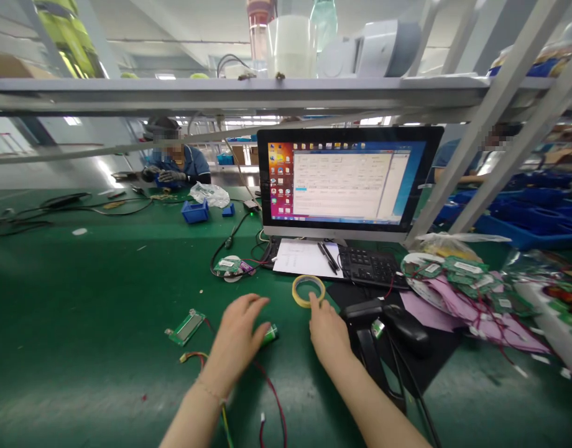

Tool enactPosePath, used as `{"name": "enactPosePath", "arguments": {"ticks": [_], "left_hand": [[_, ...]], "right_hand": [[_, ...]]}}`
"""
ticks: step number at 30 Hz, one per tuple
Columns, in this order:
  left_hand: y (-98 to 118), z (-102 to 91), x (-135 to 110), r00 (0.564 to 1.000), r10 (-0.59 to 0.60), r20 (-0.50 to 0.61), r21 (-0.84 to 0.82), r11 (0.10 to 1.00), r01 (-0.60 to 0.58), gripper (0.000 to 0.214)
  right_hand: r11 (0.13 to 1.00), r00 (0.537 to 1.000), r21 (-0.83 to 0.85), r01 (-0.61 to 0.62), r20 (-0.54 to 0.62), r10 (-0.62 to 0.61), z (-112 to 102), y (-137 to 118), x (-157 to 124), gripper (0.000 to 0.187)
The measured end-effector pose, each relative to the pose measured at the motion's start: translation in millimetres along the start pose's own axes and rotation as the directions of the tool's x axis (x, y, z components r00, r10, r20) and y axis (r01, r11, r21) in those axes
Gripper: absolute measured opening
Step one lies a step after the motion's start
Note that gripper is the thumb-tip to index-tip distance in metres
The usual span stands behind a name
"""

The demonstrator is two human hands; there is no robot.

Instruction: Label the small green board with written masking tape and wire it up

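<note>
My left hand [239, 336] lies over a green cylindrical cell [269, 335] on the green mat, fingers curled round it; red and yellow wires [272, 392] trail from under the hand toward me. My right hand [327, 330] reaches forward, its fingertips pinching the near rim of a yellow tape roll [308, 290] that rests on the mat. A small green circuit board with a display [185, 327] sits left of my left hand.
A monitor [346, 183], keyboard [372, 267], paper with pens [307, 257] and a black mouse [407, 330] stand ahead and right. A pile of green boards on pink bags [458, 280] lies right. Blue bins [195, 211] and a seated co-worker [174, 165] are across the table.
</note>
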State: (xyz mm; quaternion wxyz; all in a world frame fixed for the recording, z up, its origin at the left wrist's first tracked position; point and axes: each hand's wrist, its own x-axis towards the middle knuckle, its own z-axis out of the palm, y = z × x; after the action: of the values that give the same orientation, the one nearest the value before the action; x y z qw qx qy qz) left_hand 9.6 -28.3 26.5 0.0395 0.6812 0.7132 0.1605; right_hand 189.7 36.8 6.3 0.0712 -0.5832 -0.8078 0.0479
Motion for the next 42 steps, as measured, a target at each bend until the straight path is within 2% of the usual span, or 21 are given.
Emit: {"name": "enactPosePath", "arguments": {"ticks": [2,4,6,9,11,13,15,16,18,20,21,24,27,29,32,36,38,39,40,41,42], "left_hand": [[18,20.4,-2,0.994,0.043,0.103,0.026,0.999,-0.045,0.039],[17,34.8,-4,0.989,0.003,0.149,0.046,0.999,-0.01,0.039],[4,38.1,-7,0.989,-0.078,0.129,0.078,0.995,0.068,0.041],[-10,27.9,-13,0.98,-0.198,0.027,0.145,0.971,0.192,0.044],[-6,19.5,-17,0.994,-0.109,-0.007,0.116,0.987,0.109,0.061],[5,13.8,-22,0.995,0.099,0.003,-0.03,0.995,-0.099,0.077],[16,9.6,-26,0.988,0.152,0.0,-0.314,0.938,-0.145,0.064],[20,7.4,-28,0.996,0.087,0.013,-0.488,0.87,-0.07,0.053],[24,2.4,-32,0.99,-0.074,0.12,-0.794,0.591,0.141,0.031],[26,-2.2,-37,0.961,-0.102,0.258,-0.924,0.264,0.276,0.014],[27,-3.6,-39,0.95,-0.069,0.305,-0.938,0.151,0.312,0.009],[33,-2.8,-46,0.918,0.0,0.396,-0.917,-0.044,0.396,0.015],[38,3.2,-53,0.899,0.022,0.437,-0.873,-0.232,0.43,0.017],[37,7.2,-58,0.895,0.031,0.445,-0.836,-0.345,0.428,0.019],[34,12.1,-63,0.885,0.047,0.463,-0.786,-0.439,0.435,0.019],[38,20.9,-70,0.848,0.034,0.528,-0.704,-0.542,0.46,0.025],[47,27.6,-76,0.836,-0.113,0.537,-0.744,-0.531,0.406,0.034],[52,31.4,-80,0.83,-0.254,0.496,-0.815,-0.468,0.343,0.039],[57,35.1,-86,0.82,-0.413,0.395,-0.903,-0.338,0.265,0.043],[62,38.6,-92,0.81,-0.535,0.239,-0.971,-0.146,0.19,0.046],[66,41.4,-98,0.811,-0.582,0.055,-0.989,0.079,0.124,0.051]], "right_hand": [[0.998,0.998,0.028,-0.059,0.034,0.058,6,-4,17,0.05],[0.994,0.994,0.067,-0.088,0.074,0.083,11,-2,25,0.04],[0.99,0.993,0.123,-0.071,0.106,0.058,14,1,23,0.026],[0.965,0.984,0.261,0.003,0.173,-0.05,12,-3,6,0.013],[0.92,0.965,0.39,0.033,0.227,-0.131,6,-9,-8,0.008],[0.844,0.936,0.535,0.035,0.278,-0.215,-5,-13,-19,0.012],[0.753,0.896,0.658,0.006,0.33,-0.296,-18,-13,-25,0.031],[0.678,0.873,0.735,-0.035,0.353,-0.337,-25,-10,-26,0.038],[0.466,0.847,0.875,-0.13,0.343,-0.407,-39,-3,-28,0.042],[0.259,0.838,0.946,-0.193,0.296,-0.458,-50,4,-31,0.05],[0.208,0.835,0.959,-0.195,0.273,-0.478,-54,6,-32,0.057],[0.251,0.799,0.959,-0.13,0.251,-0.546,-59,4,-38,0.062],[0.253,0.793,0.962,-0.104,0.234,-0.563,-56,-5,-44,0.047],[0.196,0.816,0.969,-0.148,0.232,-0.529,-52,-12,-48,0.034],[0.102,0.866,0.973,-0.208,0.232,-0.443,-46,-18,-53,0.018],[0.123,0.932,0.98,-0.156,0.187,-0.311,-36,-22,-57,0.021],[0.145,0.955,0.976,-0.16,0.19,-0.228,-32,-23,-58,0.028],[0.14,0.965,0.975,-0.174,0.197,-0.176,-30,-24,-58,0.031],[0.121,0.971,0.974,-0.192,0.207,-0.121,-28,-25,-58,0.034],[0.088,0.972,0.972,-0.216,0.222,-0.072,-28,-26,-58,0.036],[0.049,0.97,0.969,-0.241,0.242,-0.033,-28,-27,-57,0.039]]}}
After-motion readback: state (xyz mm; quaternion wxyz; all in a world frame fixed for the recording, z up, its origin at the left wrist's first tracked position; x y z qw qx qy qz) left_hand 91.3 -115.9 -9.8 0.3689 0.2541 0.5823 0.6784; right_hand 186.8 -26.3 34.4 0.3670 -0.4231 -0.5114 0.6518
